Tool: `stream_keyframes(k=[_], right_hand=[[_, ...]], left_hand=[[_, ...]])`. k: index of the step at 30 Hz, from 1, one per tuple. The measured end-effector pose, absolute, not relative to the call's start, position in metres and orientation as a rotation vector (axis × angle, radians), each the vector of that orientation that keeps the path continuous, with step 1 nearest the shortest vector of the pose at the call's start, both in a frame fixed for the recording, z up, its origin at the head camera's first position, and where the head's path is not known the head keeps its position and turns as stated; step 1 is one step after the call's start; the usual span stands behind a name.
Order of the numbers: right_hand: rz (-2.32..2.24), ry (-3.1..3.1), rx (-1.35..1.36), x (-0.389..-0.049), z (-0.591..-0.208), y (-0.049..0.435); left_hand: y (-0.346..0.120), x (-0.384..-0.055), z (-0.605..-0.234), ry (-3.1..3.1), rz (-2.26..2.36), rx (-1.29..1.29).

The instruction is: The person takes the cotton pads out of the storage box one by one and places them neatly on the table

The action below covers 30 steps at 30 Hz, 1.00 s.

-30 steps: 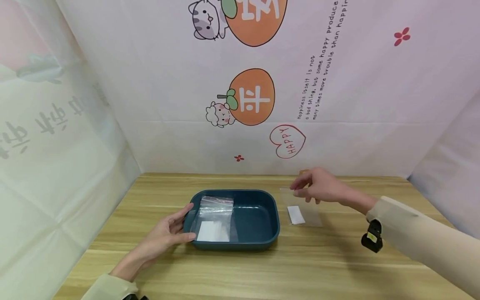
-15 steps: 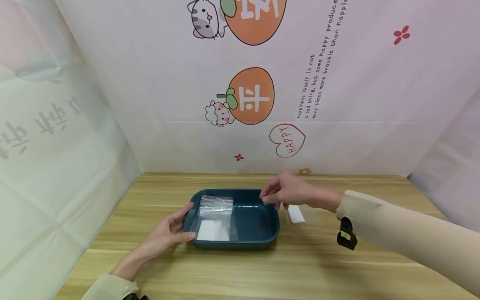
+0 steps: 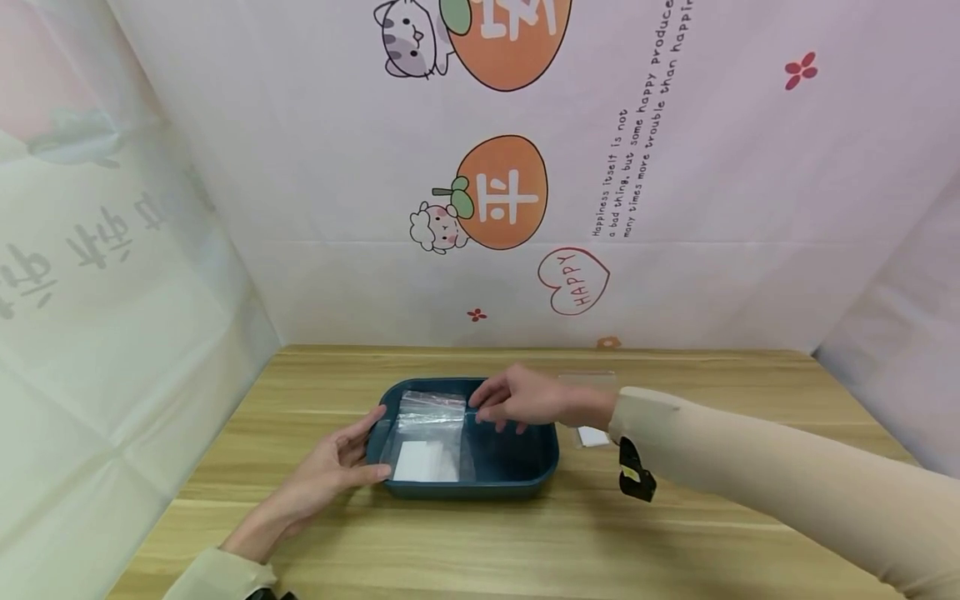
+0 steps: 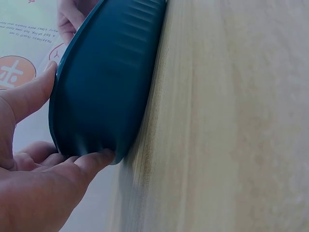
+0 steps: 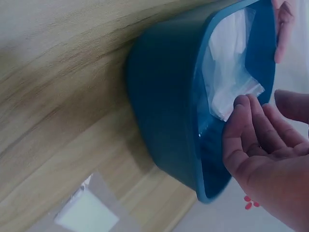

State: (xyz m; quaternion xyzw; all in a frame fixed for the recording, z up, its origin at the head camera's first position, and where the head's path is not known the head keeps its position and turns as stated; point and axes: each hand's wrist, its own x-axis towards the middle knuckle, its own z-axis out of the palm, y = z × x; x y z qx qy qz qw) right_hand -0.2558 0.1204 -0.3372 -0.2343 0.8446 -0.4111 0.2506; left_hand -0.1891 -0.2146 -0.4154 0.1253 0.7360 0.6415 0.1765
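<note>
A dark blue rectangular tub (image 3: 465, 492) with rounded corners stands on the table. My left hand (image 3: 337, 458) holds its left end, thumb at the rim and fingers along the wall, as the left wrist view shows on the tub (image 4: 106, 77). Inside, on the left, lie clear zip bags (image 3: 433, 425) with white cards in them, overlapping. My right hand (image 3: 521, 398) hovers over the tub's back middle. In the right wrist view its fingers (image 5: 236, 118) are bent right by the top of the bags (image 5: 227, 67), with the thumb apart from them and nothing gripped.
Another clear bag with a white card (image 3: 592, 436) lies on the wooden table (image 3: 480, 550) right of the tub, partly hidden by my right forearm. A white printed cloth (image 3: 337, 275) hangs behind the table, with more cloth at both sides.
My right hand has moved left, from above the bag on the table to over the tub, near the bags inside. My left hand has kept its place on the tub.
</note>
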Motion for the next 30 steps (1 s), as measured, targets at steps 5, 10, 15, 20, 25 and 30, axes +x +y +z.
stream_keyframes(k=[5, 10, 15, 20, 25, 30], right_hand=[[-1.117, 2.255, -0.620, -0.256, -0.348, 0.110], [-1.126, 2.231, -0.600, -0.256, -0.358, 0.102], [-1.146, 2.218, -0.588, -0.256, -0.363, 0.097], [-1.153, 2.206, -0.548, -0.253, -0.366, 0.093], [-1.213, 2.188, -0.504, -0.253, -0.367, 0.089], [-1.330, 2.127, -0.450, -0.255, -0.369, 0.085]], left_hand=[[-0.215, -0.189, -0.415, 2.087, 1.812, 0.351], [-0.214, -0.188, -0.414, 2.096, 1.807, 0.339], [-0.214, -0.189, -0.414, 2.094, 1.808, 0.346], [-0.214, -0.189, -0.415, 2.082, 1.818, 0.368], [-0.214, -0.189, -0.415, 2.079, 1.819, 0.358], [-0.215, -0.189, -0.415, 2.084, 1.812, 0.352]])
